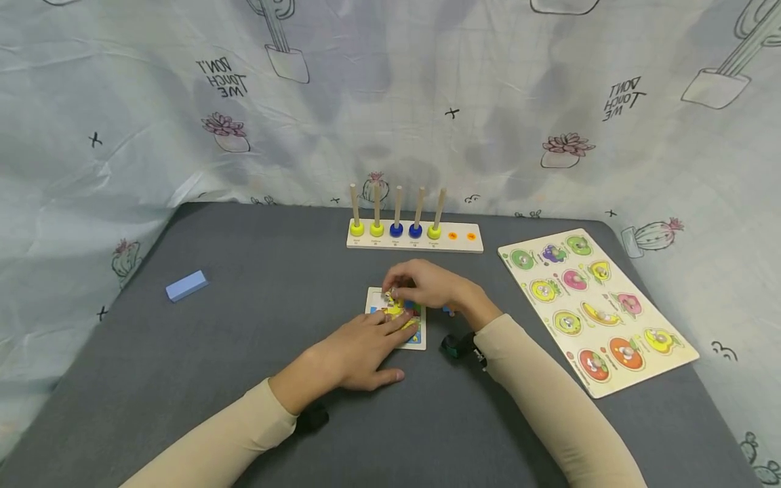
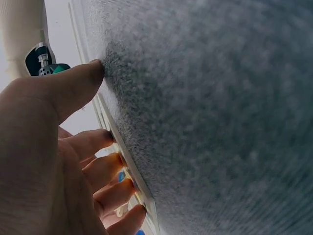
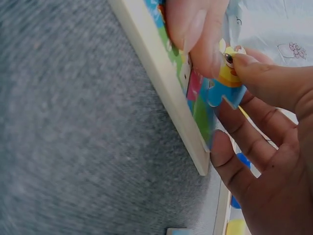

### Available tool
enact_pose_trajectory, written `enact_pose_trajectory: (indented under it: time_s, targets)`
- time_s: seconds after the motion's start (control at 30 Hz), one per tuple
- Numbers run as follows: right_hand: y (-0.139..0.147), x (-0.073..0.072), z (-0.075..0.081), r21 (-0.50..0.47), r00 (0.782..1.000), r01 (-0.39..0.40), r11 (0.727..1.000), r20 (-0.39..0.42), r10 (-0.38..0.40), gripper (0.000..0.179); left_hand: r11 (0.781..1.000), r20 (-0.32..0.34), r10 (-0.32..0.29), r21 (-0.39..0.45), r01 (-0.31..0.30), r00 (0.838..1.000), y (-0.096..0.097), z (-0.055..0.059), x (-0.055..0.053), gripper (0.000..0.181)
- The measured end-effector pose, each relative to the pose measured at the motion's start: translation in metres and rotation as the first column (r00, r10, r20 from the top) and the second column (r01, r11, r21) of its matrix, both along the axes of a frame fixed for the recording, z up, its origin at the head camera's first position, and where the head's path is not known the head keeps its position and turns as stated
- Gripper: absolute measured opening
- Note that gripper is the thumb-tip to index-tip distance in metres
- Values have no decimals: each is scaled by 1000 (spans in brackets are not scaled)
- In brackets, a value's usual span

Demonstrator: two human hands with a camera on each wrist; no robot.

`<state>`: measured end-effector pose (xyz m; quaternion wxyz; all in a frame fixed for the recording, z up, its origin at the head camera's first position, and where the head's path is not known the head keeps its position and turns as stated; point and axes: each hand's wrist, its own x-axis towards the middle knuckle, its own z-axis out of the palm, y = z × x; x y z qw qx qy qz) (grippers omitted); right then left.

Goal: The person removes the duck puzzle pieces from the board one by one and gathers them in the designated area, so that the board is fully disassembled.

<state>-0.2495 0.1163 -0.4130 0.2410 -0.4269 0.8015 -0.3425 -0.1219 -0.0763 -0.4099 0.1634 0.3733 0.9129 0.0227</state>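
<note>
A small wooden jigsaw puzzle [image 1: 373, 298] with a pale frame lies on the grey table in front of me. My left hand [image 1: 365, 349] rests across it, its fingertips on the pictured surface and the thumb on the tabletop. Over the far part of the puzzle, my right hand [image 1: 427, 283] pinches a yellow and blue puzzle piece [image 3: 229, 82] with a cartoon eye on it. That piece is tilted up from the board in the right wrist view, close to the left fingers [image 3: 193, 29]. Part of the puzzle is hidden beneath both hands.
Behind the puzzle stands a peg board [image 1: 415, 245] with yellow and blue rings. A fruit puzzle board [image 1: 518, 271] lies to the right, a blue block [image 1: 186, 286] to the left. Near my right wrist is a small blue piece [image 1: 448, 310]. Printed cloth [image 1: 390, 102] hangs behind the table.
</note>
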Motion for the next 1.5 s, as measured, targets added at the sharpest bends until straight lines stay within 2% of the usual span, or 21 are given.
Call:
enact_pose_trajectory:
  time_s: [0.17, 0.33, 0.67, 1.2, 1.5]
  targets:
    - [4, -2, 0, -31, 1000, 17, 999, 2, -17, 17, 1000, -23, -10, 7, 10, 1000, 1, 1, -2, 81]
    - [5, -3, 0, -58, 1000, 11, 998, -19, -12, 16, 999, -16, 2, 39, -1, 1000, 1, 1, -4, 81]
    - [12, -1, 7, -116, 995, 84, 990, -39, -89, 20, 1000, -63, -1, 26, 2, 998, 2, 0, -6, 81]
    - [33, 6, 29, -213, 994, 100, 972, -17, -106, 21, 1000, -55, 8, 29, -6, 998, 1, 2, -6, 81]
    - [51, 12, 36, -220, 985, 148, 964, -50, -163, 22, 999, -55, 9, 45, -6, 998, 1, 2, -6, 81]
